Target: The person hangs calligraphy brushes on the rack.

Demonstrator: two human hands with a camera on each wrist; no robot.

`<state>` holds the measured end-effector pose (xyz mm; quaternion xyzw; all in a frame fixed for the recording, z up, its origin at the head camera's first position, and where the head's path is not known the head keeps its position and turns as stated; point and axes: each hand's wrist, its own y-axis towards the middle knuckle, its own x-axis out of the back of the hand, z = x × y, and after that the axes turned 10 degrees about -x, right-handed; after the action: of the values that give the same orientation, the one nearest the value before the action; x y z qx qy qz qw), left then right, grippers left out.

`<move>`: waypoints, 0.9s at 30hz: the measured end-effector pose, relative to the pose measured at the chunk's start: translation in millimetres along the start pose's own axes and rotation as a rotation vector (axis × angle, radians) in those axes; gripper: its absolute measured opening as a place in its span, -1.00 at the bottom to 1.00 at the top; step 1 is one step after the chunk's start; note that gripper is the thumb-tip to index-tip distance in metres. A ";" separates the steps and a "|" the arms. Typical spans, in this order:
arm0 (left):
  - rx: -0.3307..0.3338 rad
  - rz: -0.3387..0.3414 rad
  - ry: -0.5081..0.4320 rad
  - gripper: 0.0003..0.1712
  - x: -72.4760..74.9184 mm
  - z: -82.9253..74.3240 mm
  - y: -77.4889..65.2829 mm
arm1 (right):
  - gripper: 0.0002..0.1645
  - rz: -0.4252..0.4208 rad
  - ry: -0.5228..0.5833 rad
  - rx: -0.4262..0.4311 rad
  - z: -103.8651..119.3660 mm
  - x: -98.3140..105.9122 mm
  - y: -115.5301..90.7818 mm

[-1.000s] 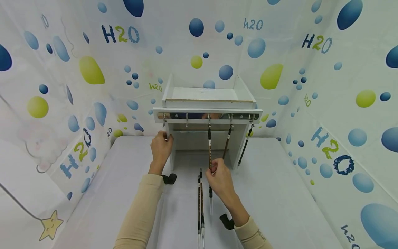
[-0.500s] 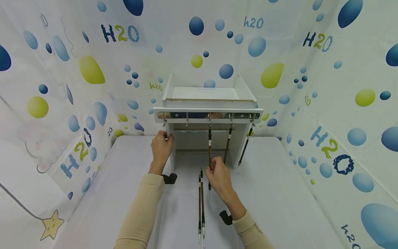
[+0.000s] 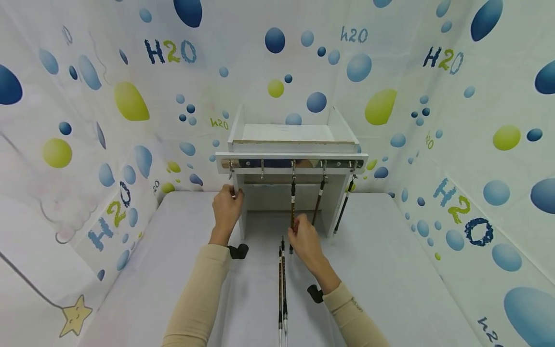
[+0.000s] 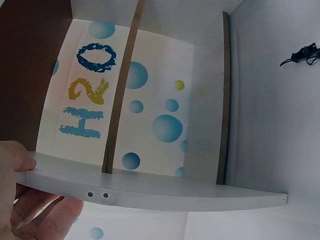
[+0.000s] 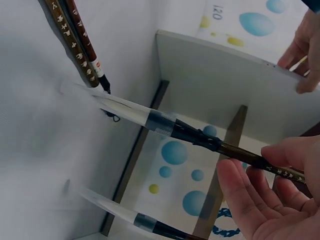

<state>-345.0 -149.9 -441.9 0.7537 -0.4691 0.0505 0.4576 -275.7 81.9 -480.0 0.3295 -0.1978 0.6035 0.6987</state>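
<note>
My right hand (image 3: 307, 241) pinches the brown handle of a calligraphy brush (image 3: 292, 198), which hangs from the middle hook of a metal hook rail (image 3: 277, 164). In the right wrist view the brush's white bristles sit in a clear sleeve (image 5: 160, 122), pointing away from the fingers. My left hand (image 3: 227, 207) grips the front edge of the white shelf's left side panel (image 4: 155, 192), thumb on one face and fingers on the other. Two more brushes (image 3: 318, 200) (image 3: 344, 207) hang from the right-hand hooks.
Two calligraphy brushes (image 3: 283, 284) lie side by side on the white table (image 3: 390, 270), in front of the shelf (image 3: 292, 149). The two left hooks (image 3: 262, 168) carry nothing. Bubble-patterned sheets (image 3: 243, 58) enclose the back and sides.
My right hand has moved slightly forward, and the lower end of the brush has swung toward the shelf. My left hand stays on the side panel. The head view has shifted a little.
</note>
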 end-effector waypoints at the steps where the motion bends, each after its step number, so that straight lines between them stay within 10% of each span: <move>1: 0.002 0.002 -0.001 -0.73 -0.1 0.0 -0.1 | -0.76 0.002 0.000 0.001 -0.4 -0.4 1.0; 27: 0.009 0.008 -0.011 -0.72 -0.5 0.0 -0.1 | -0.77 0.019 0.025 0.012 -4.7 -8.9 18.3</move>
<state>-345.2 -149.5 -442.2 0.7541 -0.4743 0.0505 0.4515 -295.8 79.9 -485.3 0.3242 -0.1888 0.6152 0.6934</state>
